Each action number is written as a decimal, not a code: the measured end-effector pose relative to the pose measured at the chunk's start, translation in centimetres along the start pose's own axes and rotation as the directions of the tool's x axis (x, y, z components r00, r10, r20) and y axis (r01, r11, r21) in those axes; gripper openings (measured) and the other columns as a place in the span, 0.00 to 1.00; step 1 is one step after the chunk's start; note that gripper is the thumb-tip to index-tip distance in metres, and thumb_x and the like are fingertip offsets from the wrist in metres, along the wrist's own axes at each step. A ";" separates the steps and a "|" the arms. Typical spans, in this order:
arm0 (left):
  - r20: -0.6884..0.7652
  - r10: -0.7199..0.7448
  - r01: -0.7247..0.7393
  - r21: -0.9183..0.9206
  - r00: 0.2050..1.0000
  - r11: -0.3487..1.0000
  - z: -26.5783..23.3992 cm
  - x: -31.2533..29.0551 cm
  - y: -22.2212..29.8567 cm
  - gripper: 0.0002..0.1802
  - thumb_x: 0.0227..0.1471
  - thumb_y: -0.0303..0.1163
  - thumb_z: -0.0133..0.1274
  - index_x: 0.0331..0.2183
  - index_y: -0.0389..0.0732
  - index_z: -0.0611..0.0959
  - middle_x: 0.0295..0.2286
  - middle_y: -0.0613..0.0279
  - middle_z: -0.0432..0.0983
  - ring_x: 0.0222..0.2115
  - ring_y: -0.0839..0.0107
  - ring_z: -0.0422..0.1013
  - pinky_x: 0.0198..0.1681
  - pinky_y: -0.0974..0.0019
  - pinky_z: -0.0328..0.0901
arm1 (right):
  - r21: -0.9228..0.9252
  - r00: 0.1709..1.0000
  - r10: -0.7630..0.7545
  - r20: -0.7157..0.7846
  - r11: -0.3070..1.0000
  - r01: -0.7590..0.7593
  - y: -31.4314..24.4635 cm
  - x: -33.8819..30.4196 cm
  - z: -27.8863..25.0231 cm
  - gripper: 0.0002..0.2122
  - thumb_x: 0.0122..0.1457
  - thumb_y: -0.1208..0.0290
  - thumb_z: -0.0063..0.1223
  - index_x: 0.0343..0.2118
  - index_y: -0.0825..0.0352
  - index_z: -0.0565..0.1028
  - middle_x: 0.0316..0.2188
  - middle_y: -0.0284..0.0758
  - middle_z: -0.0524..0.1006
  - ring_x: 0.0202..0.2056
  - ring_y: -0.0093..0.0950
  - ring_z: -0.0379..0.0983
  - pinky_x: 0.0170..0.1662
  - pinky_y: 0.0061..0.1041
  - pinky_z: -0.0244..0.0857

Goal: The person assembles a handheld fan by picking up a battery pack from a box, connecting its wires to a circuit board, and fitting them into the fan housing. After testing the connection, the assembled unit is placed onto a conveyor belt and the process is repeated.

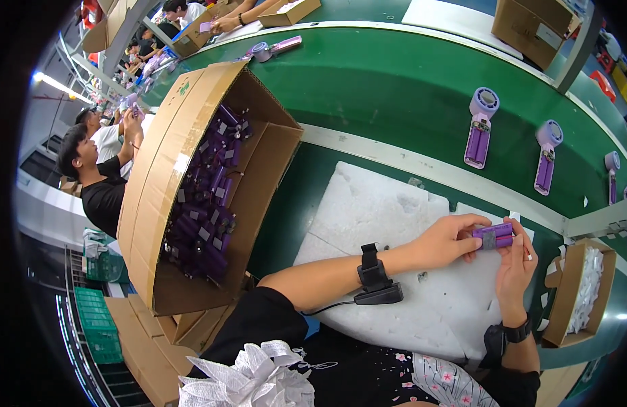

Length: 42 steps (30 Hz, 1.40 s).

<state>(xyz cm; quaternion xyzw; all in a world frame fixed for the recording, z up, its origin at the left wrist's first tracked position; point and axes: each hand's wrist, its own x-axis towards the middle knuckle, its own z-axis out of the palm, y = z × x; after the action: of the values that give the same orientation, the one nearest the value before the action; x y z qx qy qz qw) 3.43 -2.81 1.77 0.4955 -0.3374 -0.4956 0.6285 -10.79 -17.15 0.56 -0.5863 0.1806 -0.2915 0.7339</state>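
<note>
A purple battery pack (490,237) of two cylinders, with a grey patch on its side, is held between my hands above a white foam sheet (354,203). My left hand (452,241) pinches its left end between thumb and fingers. At the right end, my right hand (518,261) grips it with thumb and fingertips; its palm side is partly turned to view. Left of the foam, a large cardboard box (157,169) lies with its opening facing me, filled with many similar purple battery packs (208,203).
Beyond a pale rail, a green conveyor belt (395,81) carries lilac handheld fans (485,102) with purple batteries in their handles. A small carton (558,319) of white pieces (588,292) stands right. Co-workers sit at far left; green crates (96,325) are behind the large box.
</note>
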 end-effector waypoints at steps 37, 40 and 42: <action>-0.138 0.008 -0.030 -0.160 0.990 0.987 0.7 0.4 -0.1 0.20 0.54 0.19 0.45 0.49 0.34 0.75 0.26 0.62 0.75 0.26 0.76 0.70 0.31 0.70 0.67 | -0.180 1.000 -0.009 0.026 0.984 0.013 -0.8 -0.4 -0.2 0.17 0.61 0.76 0.46 0.52 0.76 0.68 0.37 0.38 0.77 0.35 0.22 0.74 0.37 0.22 0.71; -0.138 0.017 -0.035 -0.127 0.990 0.991 0.8 0.4 -0.1 0.20 0.54 0.19 0.45 0.50 0.34 0.75 0.26 0.62 0.74 0.27 0.76 0.70 0.32 0.71 0.68 | -0.183 1.000 0.001 0.029 0.983 0.004 -0.8 -0.4 -0.3 0.17 0.60 0.77 0.45 0.52 0.76 0.68 0.36 0.37 0.77 0.35 0.22 0.74 0.37 0.22 0.71; -0.138 0.022 -0.038 -0.112 0.990 0.993 0.8 0.5 -0.2 0.21 0.54 0.19 0.45 0.50 0.34 0.74 0.26 0.62 0.74 0.27 0.76 0.70 0.32 0.71 0.68 | -0.194 0.999 0.005 0.036 0.981 0.002 -0.7 -0.3 -0.4 0.16 0.60 0.77 0.46 0.51 0.76 0.68 0.36 0.37 0.77 0.35 0.22 0.73 0.37 0.21 0.70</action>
<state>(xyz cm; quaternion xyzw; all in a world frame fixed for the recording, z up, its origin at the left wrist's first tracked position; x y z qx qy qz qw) 2.76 -3.48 1.76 0.4862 -0.2723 -0.4697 0.6847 -11.46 -17.35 1.10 -0.6603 0.1953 -0.2610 0.6766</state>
